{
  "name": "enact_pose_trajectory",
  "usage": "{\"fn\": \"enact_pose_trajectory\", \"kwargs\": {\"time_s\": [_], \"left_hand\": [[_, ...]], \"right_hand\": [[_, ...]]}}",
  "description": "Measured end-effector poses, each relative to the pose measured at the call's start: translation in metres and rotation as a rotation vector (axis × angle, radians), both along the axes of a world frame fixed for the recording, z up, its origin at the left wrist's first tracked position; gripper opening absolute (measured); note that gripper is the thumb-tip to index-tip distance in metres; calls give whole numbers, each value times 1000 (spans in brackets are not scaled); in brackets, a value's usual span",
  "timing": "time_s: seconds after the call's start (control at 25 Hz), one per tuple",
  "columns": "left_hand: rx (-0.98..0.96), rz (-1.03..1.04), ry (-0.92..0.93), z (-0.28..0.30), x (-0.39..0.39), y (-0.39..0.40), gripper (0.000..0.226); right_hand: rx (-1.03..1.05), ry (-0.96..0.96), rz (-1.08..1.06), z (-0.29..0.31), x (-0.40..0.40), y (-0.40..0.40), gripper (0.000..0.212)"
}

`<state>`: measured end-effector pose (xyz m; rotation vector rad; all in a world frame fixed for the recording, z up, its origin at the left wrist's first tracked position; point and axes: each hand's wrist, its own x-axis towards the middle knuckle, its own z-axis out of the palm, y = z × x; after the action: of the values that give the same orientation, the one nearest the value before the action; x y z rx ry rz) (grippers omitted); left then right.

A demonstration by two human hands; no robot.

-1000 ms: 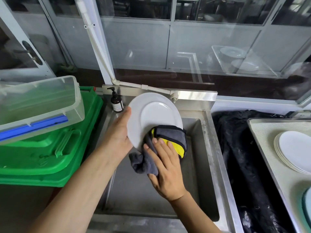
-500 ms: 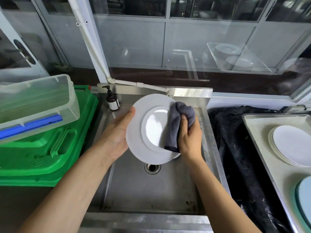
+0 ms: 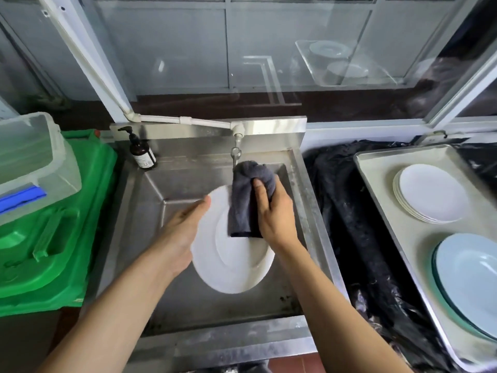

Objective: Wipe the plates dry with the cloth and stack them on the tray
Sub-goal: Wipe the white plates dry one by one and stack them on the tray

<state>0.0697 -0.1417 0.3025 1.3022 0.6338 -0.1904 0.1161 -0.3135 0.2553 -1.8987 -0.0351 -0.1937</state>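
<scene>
Head view: left hand grips white plate, right hand clutches cloth mid-wipe; tray holds 2 stacks, perhaps 6 plates.

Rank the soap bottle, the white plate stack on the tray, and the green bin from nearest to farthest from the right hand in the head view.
From the right hand, gripping the cloth:
1. Soap bottle, behind and left, on the sink's back corner.
2. White plate stack, to the right on the tray; close to the bottle's distance, so hard to call.
3. Green bin, far left.
</scene>
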Motion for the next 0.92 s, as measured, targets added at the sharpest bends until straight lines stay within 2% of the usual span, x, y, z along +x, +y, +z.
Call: {"fn": "enact_pose_trajectory", "kwargs": {"time_s": [0.08, 0.2, 0.32, 0.4, 0.48, 0.52, 0.6, 0.76, 0.84, 0.88, 0.92], "left_hand": [[21, -60, 26, -9, -2, -3, 34], [29, -110, 16, -20, -1, -8, 31], [58, -103, 36, -31, 0, -21, 30], [68, -116, 65, -39, -2, -30, 29], [68, -130, 78, -44, -4, -39, 24], [77, -135, 82, -46, -6, -44, 23], [107, -152, 74, -50, -9, -50, 23], [190, -148, 41, -54, -12, -62, 34], [279, -182, -60, -53, -13, -69, 25], [351, -217, -149, -51, -14, -71, 21], [467, -267, -239, -50, -14, -72, 28]], "right_hand": [[25, 189, -249, -22, -7, -36, 28], [-200, 289, -428, -58, -20, -97, 33], [-599, 270, -412, -92, -31, -133, 38], [-847, 418, -301, -120, -42, -143, 49], [-949, 636, -107, -147, -57, -148, 62], [-962, 690, -47, -160, -65, -151, 69], [-971, 679, -33, -174, -74, -156, 76], [-913, 584, -100, -159, -70, -155, 70], [-766, 505, -144, -139, -63, -144, 60], [-628, 459, -163, -126, -59, -136, 51], [-471, 437, -181, -111, -54, -125, 40]]}}
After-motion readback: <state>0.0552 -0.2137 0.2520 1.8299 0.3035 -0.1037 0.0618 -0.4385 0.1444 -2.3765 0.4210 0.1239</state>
